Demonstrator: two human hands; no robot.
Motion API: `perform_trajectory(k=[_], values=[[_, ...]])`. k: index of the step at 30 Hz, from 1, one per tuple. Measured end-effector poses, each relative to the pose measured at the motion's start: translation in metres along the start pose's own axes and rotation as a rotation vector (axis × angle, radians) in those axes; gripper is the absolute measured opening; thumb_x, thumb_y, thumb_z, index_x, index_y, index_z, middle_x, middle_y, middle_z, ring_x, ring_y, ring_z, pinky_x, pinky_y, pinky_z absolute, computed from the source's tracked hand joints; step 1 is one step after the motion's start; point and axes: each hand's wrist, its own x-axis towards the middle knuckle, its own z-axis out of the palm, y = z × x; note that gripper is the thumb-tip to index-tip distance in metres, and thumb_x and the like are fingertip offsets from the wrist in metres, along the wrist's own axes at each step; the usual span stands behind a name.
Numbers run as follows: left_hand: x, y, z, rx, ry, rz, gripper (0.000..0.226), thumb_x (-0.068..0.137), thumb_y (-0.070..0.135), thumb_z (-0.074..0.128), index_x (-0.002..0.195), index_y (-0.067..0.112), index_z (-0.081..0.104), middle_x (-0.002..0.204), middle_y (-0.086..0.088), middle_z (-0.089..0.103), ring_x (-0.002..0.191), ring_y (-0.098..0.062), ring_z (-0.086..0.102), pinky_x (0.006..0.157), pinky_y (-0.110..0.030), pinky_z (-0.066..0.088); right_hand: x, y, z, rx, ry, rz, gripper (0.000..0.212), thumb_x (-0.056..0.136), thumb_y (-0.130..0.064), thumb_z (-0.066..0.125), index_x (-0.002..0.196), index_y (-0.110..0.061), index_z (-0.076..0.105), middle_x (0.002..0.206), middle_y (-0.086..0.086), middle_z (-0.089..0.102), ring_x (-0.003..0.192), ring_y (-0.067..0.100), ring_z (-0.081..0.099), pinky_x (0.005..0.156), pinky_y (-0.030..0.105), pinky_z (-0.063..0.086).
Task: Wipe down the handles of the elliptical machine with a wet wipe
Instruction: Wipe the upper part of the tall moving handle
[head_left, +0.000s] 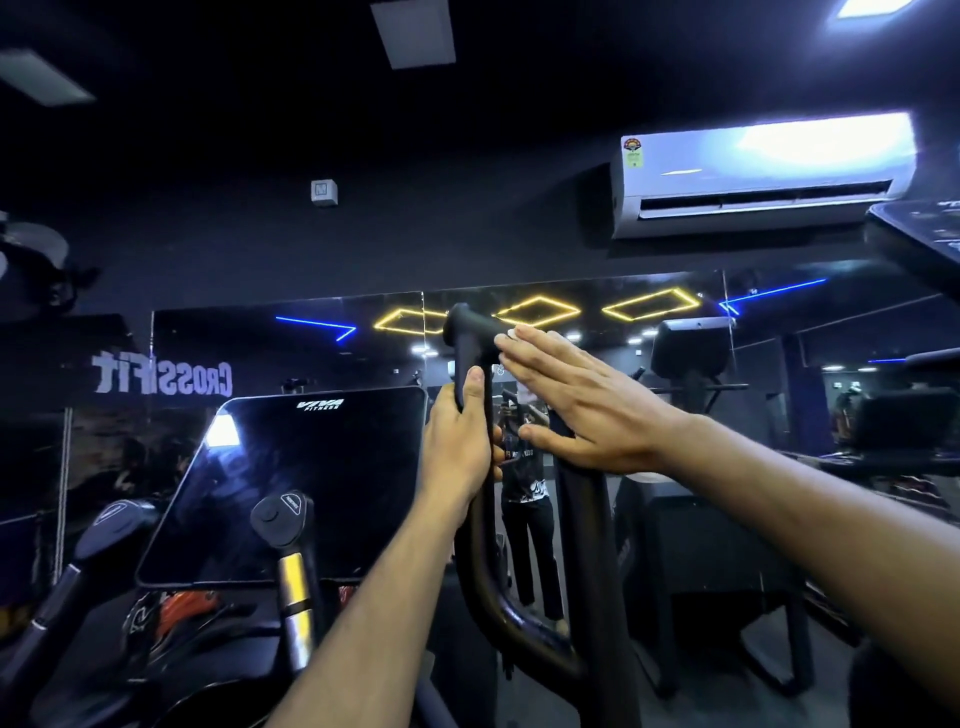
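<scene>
We see the left hand (460, 441) wrapped around the upright black metal handle bar (470, 343) of the elliptical machine, thumb pointing up along the tube, just below the short capped stub at its top. The right hand (576, 400) reaches in from the right with fingers straight and close together, its fingertips (511, 345) pressed against the side of that stub. A small white scrap, likely the wet wipe (511, 333), peeks out by those fingertips; we cannot tell how much of it lies under the palm. Left of the left hand sits the dark glossy tilted console screen (311, 483), and below it a short grip with a silver and yellow band (293, 582). Beyond both hands a wall mirror (291, 343) reflects yellow and blue light strips. Above the right hand hangs a white wall-mounted air conditioner (763, 171).
</scene>
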Motion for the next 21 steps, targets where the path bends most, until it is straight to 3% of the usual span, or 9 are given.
perform_trajectory(k=[3,7,12,16,21], values=[[-0.001,-0.001,0.0,0.008,-0.001,-0.003,0.043,0.105,0.063,0.038,0.114,0.027,0.06,0.081,-0.004,0.068,0.06,-0.013,0.064,0.053,-0.028,0.056,-0.018,0.008,-0.009,-0.072,-0.064,-0.11,0.08,0.102,-0.064,0.028,0.16,-0.008,0.024,0.169,0.006,0.014,0.157,0.012,-0.007,0.129,0.041,0.006],[-0.001,-0.001,0.001,-0.002,0.008,-0.007,0.044,0.105,0.063,0.039,0.113,0.026,0.061,0.078,-0.004,0.068,0.057,-0.013,0.063,0.052,-0.03,0.056,-0.024,0.021,-0.018,-0.105,-0.053,-0.225,0.074,0.104,-0.061,0.028,0.153,-0.008,0.04,0.162,0.008,0.034,0.157,0.015,0.009,0.128,0.042,0.013],[-0.001,-0.002,0.001,-0.026,0.0,0.003,0.041,0.106,0.06,0.039,0.116,0.026,0.06,0.079,-0.006,0.065,0.053,-0.008,0.06,0.048,-0.024,0.053,-0.002,0.02,-0.007,-0.174,-0.061,-0.182,0.077,0.102,-0.065,0.024,0.15,-0.008,0.046,0.16,0.008,0.038,0.157,0.015,0.007,0.128,0.041,0.008],[-0.001,0.001,0.003,-0.033,0.012,-0.002,0.042,0.108,0.056,0.04,0.111,0.02,0.061,0.076,-0.006,0.063,0.047,-0.007,0.057,0.043,-0.023,0.05,-0.02,0.015,-0.009,-0.097,-0.026,-0.233,0.067,0.102,-0.059,0.037,0.135,-0.004,0.058,0.149,0.011,0.049,0.156,0.021,0.017,0.126,0.045,0.017],[-0.001,-0.001,0.002,-0.024,0.011,-0.008,0.039,0.107,0.057,0.04,0.109,0.024,0.06,0.078,-0.007,0.064,0.054,-0.013,0.06,0.046,-0.027,0.053,-0.02,0.022,-0.015,-0.18,-0.057,-0.358,0.066,0.102,-0.057,0.038,0.135,-0.005,0.059,0.143,0.013,0.055,0.149,0.026,0.033,0.126,0.049,0.018]])
